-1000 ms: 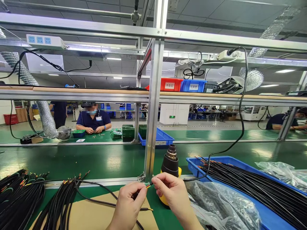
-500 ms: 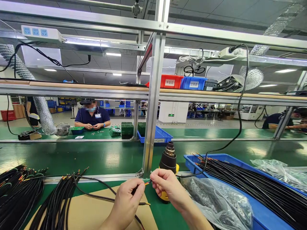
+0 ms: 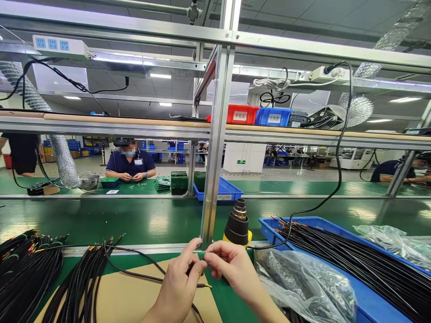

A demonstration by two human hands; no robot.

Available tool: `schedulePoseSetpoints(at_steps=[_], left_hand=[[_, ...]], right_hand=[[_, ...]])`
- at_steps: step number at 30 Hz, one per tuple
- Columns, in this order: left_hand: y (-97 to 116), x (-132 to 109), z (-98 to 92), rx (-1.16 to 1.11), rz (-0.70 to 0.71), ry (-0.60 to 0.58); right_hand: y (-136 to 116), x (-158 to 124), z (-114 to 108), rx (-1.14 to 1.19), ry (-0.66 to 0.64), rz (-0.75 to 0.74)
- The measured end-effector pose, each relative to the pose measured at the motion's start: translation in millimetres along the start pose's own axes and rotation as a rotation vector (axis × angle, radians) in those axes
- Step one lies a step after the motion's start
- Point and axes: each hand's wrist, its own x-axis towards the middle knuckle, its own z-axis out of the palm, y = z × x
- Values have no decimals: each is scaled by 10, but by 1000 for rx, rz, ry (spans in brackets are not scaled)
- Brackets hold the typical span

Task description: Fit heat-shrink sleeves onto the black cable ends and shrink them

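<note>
At the bottom centre my left hand (image 3: pixel 178 287) is closed on the end of a thin black cable (image 3: pixel 141 276) that trails left over a brown cardboard sheet (image 3: pixel 128 298). My right hand (image 3: pixel 230 267) pinches the cable's tip right against the left fingers; the tip itself is hidden between them. A yellow and black heat gun (image 3: pixel 237 224) stands upright just behind my right hand.
Bundles of black cables (image 3: pixel 30 269) lie at the left. A blue tray (image 3: pixel 370 296) full of black cables sits at the right, with clear plastic bags (image 3: pixel 303 287) beside it. An aluminium post (image 3: pixel 215 148) rises ahead. A person sits working across the green belt (image 3: pixel 134 220).
My hands have drawn together, so the coloured wire tip seen between them earlier is now covered by my fingers. The camera view shifted slightly; a person at far left walked further left.
</note>
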Motion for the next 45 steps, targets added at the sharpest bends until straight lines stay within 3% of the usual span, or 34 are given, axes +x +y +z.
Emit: schedulePoseSetpoints(at_steps=[11,19,25,30,39,45], left_hand=[[-43,-42,-49,64,134,-52],[-3,46,-158,-204,-62,-301],[21,93,-258,-113,-147,-191],[57,68,-226,67,-82,-52],[81,49,-232,58,-50,-135],[76,75,-243,-88,-106,-221]], right_hand=[[74,36,56,134,-58,78],[149,69,41,211,-178,66],[154,102,30,240,34,45],[126,95,46,300,45,41],[146,62,136,300,7,12],[114,45,130,320,-55,-25]])
